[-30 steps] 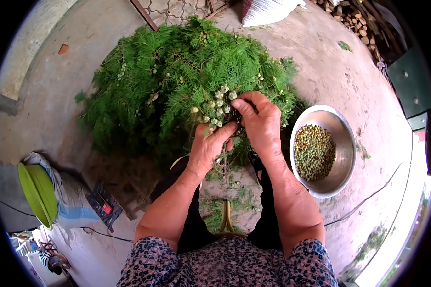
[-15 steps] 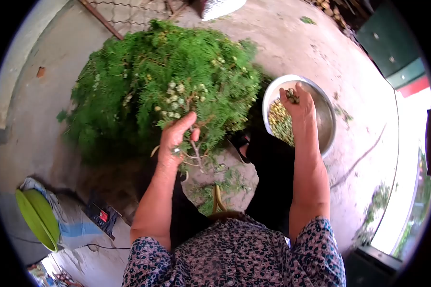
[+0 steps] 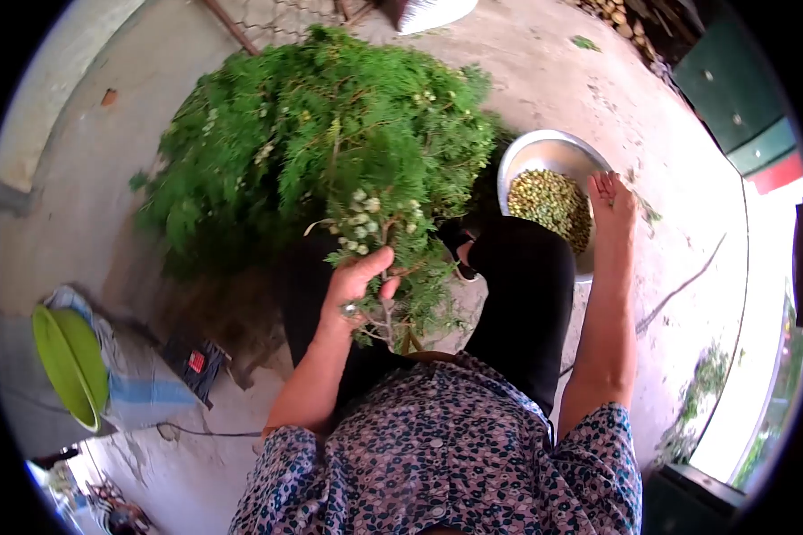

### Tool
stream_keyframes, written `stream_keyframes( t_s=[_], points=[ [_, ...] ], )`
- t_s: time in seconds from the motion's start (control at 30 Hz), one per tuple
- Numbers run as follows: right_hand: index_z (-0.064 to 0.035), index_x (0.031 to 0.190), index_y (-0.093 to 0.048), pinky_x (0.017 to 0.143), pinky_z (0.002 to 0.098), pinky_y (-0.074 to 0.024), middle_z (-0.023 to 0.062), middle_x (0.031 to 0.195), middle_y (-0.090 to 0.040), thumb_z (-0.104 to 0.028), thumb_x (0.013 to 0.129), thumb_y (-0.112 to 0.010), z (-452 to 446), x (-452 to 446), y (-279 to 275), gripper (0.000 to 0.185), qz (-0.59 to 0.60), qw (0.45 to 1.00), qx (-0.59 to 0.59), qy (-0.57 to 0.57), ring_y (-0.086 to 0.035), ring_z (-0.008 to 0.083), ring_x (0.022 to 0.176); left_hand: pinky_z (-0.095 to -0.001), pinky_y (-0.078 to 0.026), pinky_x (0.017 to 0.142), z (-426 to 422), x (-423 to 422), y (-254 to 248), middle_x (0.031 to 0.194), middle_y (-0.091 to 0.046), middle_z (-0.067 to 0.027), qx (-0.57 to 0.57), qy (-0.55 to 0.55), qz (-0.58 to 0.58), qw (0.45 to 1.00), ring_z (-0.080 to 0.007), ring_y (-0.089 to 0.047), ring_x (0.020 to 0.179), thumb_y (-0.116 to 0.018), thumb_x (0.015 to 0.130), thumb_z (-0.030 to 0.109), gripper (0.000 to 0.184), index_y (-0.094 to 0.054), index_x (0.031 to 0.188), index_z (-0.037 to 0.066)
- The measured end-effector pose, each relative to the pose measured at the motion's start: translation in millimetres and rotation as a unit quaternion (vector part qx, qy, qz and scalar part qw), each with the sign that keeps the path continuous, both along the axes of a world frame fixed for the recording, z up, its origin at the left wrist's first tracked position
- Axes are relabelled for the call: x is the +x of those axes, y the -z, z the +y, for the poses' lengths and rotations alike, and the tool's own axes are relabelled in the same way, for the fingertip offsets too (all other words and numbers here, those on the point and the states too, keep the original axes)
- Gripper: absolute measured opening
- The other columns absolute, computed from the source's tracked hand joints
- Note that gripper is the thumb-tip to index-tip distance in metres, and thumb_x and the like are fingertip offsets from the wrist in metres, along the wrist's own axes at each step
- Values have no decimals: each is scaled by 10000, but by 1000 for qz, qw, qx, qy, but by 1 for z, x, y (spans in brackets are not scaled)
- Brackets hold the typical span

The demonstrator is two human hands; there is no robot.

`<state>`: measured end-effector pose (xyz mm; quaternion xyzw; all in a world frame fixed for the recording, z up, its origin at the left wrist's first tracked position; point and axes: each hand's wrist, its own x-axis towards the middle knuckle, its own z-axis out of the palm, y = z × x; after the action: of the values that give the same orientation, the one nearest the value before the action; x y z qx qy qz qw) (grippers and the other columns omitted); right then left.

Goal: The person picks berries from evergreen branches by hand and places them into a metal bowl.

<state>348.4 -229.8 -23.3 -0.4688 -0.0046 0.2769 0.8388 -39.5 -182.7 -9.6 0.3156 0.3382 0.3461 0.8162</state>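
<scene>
My left hand (image 3: 355,290) is closed round the stem of a leafy evergreen branch (image 3: 412,245). Pale green cones (image 3: 360,218) cluster on that branch just above my thumb. My right hand (image 3: 614,198) is at the right rim of a metal basin (image 3: 564,153), with its palm up, its fingers apart and no cones visible on it. Small green and yellowish cones (image 3: 549,207) lie in the basin, partly hidden behind my right knee. A large heap of cut evergreen branches (image 3: 321,116) lies on the ground in front of me.
At the left, a green plastic basin (image 3: 70,367) rests against a grey-and-blue sack (image 3: 147,388). A white sack (image 3: 433,12) and a metal frame (image 3: 232,25) are beyond the heap. Stacked firewood (image 3: 629,22) and a dark green cabinet (image 3: 727,89) stand at the far right.
The cones in my right hand are gone from the palm, and that hand has moved right to the basin's rim. My left hand has brought the branch closer to my body.
</scene>
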Motion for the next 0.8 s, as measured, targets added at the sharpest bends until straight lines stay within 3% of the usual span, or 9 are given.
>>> stream_keyframes(
  t_s=[0.07, 0.13, 0.2, 0.33, 0.4, 0.47, 0.5, 0.6, 0.8],
  points=[
    [31, 866, -557, 658, 281, -464, 74, 749, -567, -95, 838, -516, 6, -51, -17, 135, -71, 984, 85, -140, -532, 167, 661, -274, -333, 385, -2, -10, 10, 642, -526, -49, -11, 22, 16, 1000, -148, -454, 415, -612, 795, 175, 171, -561, 809, 12],
    [12, 867, -594, 601, 238, -437, 54, 717, -582, -112, 828, -552, 7, -120, -43, 137, -113, 964, -29, -241, -519, 120, 622, -263, -332, 383, -9, -13, 4, 700, -529, -42, -28, 30, -9, 999, -149, -467, 446, -622, 787, 168, 169, -563, 844, 20],
    [-15, 896, -626, 568, 220, -414, 32, 710, -600, -146, 810, -594, 6, -166, -34, 161, -186, 909, -84, -365, -519, 99, 607, -258, -336, 397, -16, -17, 6, 745, -571, -75, 0, 29, 7, 1000, -139, -451, 451, -588, 811, 199, 244, -569, 919, -19],
    [-17, 970, -622, 659, 221, -420, 13, 759, -614, -209, 810, -612, 4, -218, -27, 250, -93, 873, -68, -474, -540, 89, 696, -248, -339, 393, -27, -21, 5, 771, -571, -76, -14, 24, 3, 1000, -139, -451, 456, -596, 804, 198, 261, -562, 945, -19],
    [-60, 810, -600, 568, 217, -426, -59, 656, -512, -210, 794, -632, 5, -227, -12, 154, -95, 876, -92, -463, -477, 58, 605, -245, -334, 401, -29, -23, 10, 738, -551, -37, -7, 49, 25, 998, -129, -450, 464, -618, 791, 203, 231, -566, 922, 20],
    [-2, 853, -615, 693, 214, -420, -6, 757, -601, -124, 753, -675, 2, -224, -11, 169, -88, 856, -56, -507, -516, 75, 697, -246, -333, 412, -32, -23, 13, 720, -555, -31, -14, 46, 36, 998, -122, -446, 466, -625, 786, 228, 240, -576, 894, 20],
    [-2, 853, -615, 693, 214, -420, -6, 757, -601, -124, 753, -675, 1, -226, -10, 169, -85, 855, -58, -508, -516, 75, 697, -246, -332, 421, -32, -24, 17, 707, -552, -27, -27, 55, 52, 997, -120, -445, 465, -628, 784, 240, 244, -581, 877, 19],
    [-3, 837, -618, 645, 198, -412, -13, 728, -593, -94, 737, -684, -1, -229, -3, 151, -33, 879, -91, -466, -500, 61, 662, -248, -330, 445, -32, -25, 32, 688, -548, -19, -21, 76, 75, 994, -114, -442, 463, -631, 781, 266, 258, -592, 835, 16],
    [4, 793, -615, 534, 207, -381, -23, 647, -561, -110, 715, -703, -5, -225, 17, 163, -105, 879, -95, -455, -461, 51, 576, -247, -332, 453, -33, -16, 30, 701, -550, -26, -48, 57, 98, 992, -115, -449, 481, -623, 785, 280, 268, -587, 837, 21]
  ],
)
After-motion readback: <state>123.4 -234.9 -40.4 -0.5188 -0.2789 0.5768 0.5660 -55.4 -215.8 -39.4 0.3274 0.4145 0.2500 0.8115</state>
